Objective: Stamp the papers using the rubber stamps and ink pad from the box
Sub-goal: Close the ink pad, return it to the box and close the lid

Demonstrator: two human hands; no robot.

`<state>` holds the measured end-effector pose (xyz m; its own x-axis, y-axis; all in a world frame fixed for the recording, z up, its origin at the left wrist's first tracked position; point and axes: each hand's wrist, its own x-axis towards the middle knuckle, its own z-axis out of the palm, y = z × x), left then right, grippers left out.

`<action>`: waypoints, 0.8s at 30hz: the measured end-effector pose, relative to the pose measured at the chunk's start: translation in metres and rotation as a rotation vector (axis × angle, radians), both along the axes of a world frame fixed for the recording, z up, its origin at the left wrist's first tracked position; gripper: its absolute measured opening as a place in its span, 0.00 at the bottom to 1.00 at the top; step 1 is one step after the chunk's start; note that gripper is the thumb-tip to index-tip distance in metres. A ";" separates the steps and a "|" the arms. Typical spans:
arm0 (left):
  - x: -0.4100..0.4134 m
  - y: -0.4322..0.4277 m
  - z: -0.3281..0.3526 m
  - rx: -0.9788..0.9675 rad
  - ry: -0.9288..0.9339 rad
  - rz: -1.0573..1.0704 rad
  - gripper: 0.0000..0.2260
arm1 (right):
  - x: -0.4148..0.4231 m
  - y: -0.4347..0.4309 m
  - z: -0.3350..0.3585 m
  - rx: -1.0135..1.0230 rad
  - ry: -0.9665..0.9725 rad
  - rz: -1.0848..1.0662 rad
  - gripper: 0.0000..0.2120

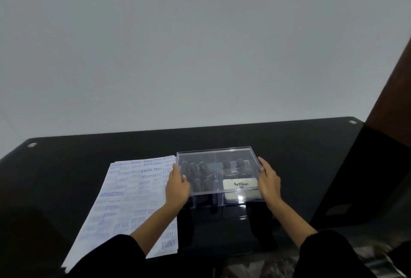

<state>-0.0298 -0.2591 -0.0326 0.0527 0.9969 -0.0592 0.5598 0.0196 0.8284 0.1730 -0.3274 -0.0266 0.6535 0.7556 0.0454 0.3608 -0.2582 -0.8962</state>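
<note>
A stack of papers (124,197), already covered in blue stamped words, lies on the black glass table (300,155) at nine o'clock from the box (222,203), its right edge just beside the box's left wall. The left hand (176,185), coming out of a black sleeve (115,257), reaches in from seven o'clock across the papers' lower right corner. It holds the left side of the clear lid (218,155), with its fingers close together along the edge and its thumb lying on the top. How far the fingers curl underneath cannot be told. The lid is over the box, but whether it rests on it or is raised slightly is unclear. Through the plastic, dark-handled rubber stamps (200,171) stand upright in the left and back compartments, and a white ink pad (241,184) marked "Artline" sits in the front right one, at five o'clock within the box. The right hand (268,183) grips the lid's right side from three o'clock in the same way, with fingers together along the edge and thumb on top. A brown panel (391,91) rises at the far right against the pale wall (200,44).
</note>
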 end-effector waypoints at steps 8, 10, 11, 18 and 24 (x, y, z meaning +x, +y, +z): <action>0.003 0.006 -0.009 0.046 -0.022 0.048 0.24 | 0.002 0.008 -0.005 -0.004 -0.041 0.000 0.18; 0.004 0.006 -0.009 0.055 -0.019 0.054 0.24 | 0.003 0.011 -0.004 -0.004 -0.042 -0.010 0.18; 0.004 0.007 -0.009 0.059 -0.018 0.057 0.24 | 0.003 0.013 -0.003 -0.004 -0.045 -0.015 0.18; 0.009 0.035 -0.001 0.052 -0.011 0.060 0.24 | 0.005 0.046 -0.001 0.002 -0.031 -0.033 0.18; 0.016 0.089 -0.004 0.044 -0.050 0.046 0.19 | 0.015 0.087 -0.001 0.004 -0.070 -0.050 0.18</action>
<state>-0.0134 -0.1706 -0.0365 0.0082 0.9999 -0.0138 0.5173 0.0076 0.8558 0.1877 -0.2401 -0.0275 0.6858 0.7215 0.0952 0.4090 -0.2739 -0.8705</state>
